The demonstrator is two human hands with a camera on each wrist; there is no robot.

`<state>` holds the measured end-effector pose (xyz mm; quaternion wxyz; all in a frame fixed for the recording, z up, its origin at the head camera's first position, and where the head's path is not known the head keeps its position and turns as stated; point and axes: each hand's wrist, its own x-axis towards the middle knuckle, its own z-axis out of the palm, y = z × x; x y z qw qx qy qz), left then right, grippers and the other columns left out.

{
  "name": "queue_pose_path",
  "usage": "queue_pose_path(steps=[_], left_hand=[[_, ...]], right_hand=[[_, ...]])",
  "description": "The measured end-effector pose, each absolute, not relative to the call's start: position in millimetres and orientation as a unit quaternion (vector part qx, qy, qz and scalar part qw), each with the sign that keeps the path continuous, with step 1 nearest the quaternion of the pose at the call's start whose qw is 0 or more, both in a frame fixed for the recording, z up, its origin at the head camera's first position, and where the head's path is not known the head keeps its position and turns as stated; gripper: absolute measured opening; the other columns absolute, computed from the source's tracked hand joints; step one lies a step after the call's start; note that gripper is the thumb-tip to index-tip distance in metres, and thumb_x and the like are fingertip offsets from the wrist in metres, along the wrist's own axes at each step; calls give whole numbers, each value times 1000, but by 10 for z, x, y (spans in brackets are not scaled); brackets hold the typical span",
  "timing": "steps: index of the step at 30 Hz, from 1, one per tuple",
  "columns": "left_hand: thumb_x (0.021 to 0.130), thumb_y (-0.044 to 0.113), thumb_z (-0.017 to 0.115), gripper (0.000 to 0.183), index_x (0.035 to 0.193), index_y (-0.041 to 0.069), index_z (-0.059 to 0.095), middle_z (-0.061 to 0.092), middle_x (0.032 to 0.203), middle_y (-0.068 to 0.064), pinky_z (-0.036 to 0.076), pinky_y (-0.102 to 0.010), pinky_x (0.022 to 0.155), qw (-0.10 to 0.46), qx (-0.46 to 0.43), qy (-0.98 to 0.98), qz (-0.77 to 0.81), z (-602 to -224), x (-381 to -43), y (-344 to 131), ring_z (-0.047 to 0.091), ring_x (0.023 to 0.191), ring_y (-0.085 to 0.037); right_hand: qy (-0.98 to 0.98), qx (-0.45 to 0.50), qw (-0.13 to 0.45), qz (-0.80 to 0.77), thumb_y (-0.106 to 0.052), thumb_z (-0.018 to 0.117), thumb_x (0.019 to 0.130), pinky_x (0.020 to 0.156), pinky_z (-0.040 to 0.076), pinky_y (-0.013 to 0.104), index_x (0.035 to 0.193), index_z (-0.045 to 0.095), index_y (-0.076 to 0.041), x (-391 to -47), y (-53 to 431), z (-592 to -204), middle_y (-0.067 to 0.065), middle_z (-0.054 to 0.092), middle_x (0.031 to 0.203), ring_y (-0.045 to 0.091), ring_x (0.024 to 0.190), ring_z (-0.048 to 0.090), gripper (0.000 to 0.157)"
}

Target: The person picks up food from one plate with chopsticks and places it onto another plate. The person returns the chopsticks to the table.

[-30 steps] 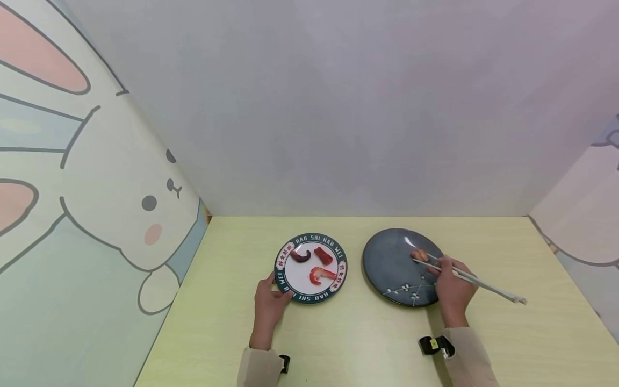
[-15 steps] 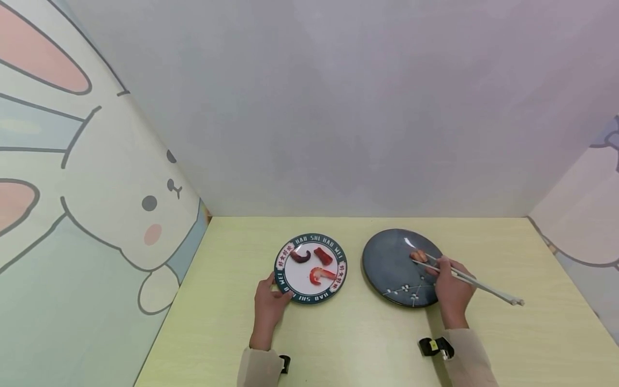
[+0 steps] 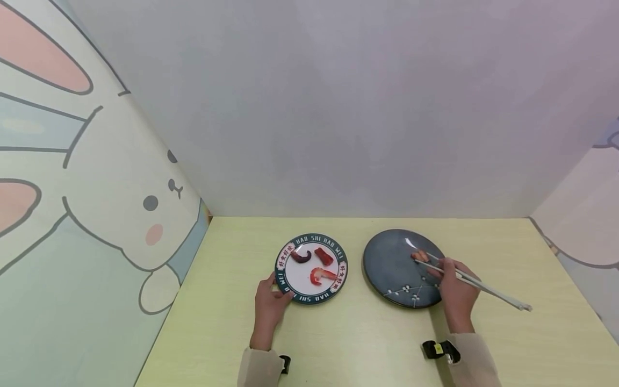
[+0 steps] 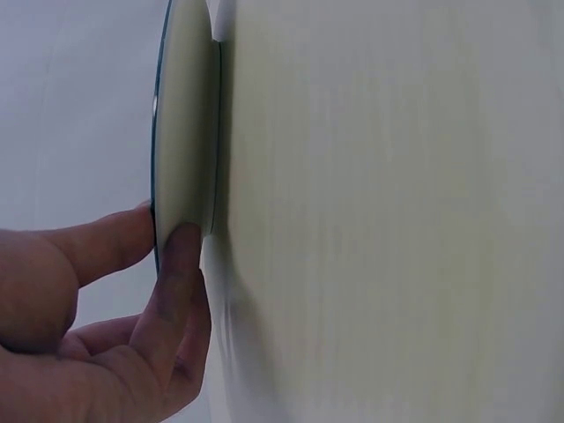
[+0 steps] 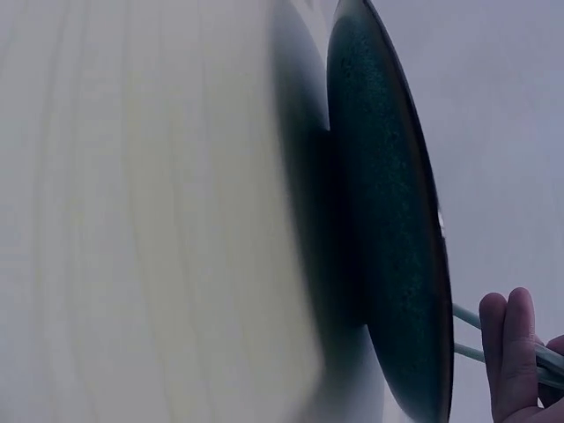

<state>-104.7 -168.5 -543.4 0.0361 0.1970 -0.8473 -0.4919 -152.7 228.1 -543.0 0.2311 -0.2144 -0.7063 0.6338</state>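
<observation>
head view: chopsticks (image 3: 503,298) at orange-brown morsel (image 3: 419,256)
right fingers (image 5: 520,344) grip chopsticks, left fingers (image 4: 172,282) pinch lettered plate (image 3: 311,300); keep tips level, squeeze lightly.

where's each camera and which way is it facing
Head: on the head, facing forward and down at the lettered plate and dark plate; left hand, right hand and sleeves show.
Left wrist: on that wrist, facing the lettered plate's side; left hand partly visible.
Right wrist: on that wrist, facing the dark plate's side; right hand partly visible.
Shared: head and right wrist show the dark plate and chopsticks.
</observation>
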Motion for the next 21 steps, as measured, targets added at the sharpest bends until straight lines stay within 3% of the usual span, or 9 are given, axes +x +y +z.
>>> queue_pose_path(steps=[10,17,21], left_hand=[[87,-4,80,77,154,-11,43,56,133,-24,52,-30,68,32,206,-846,-490,-5413,-1047,-1688,65,92,-26],[86,-5,80,77,154,-11,44,56,132,-24,54,-32,71,34,202,-848,-489,-5386,-1033,-1677,65,94,-26],[86,-4,81,77,154,-11,44,56,131,-23,55,-32,71,35,201,-849,-488,-5385,-1030,-1671,65,93,-25]], right_hand=[[-680,-194,238,666,-11,60,107,59,56,15,113,69,18,-1465,2251,-5285,-14,73,75,-2,61,72,31],[-690,-176,249,657,-9,59,107,60,55,14,113,69,19,-1436,2165,-5201,-19,70,75,-4,61,71,30],[-683,-165,256,664,-6,60,106,59,54,12,111,69,20,-1433,2113,-5152,-15,73,77,-4,62,71,29]])
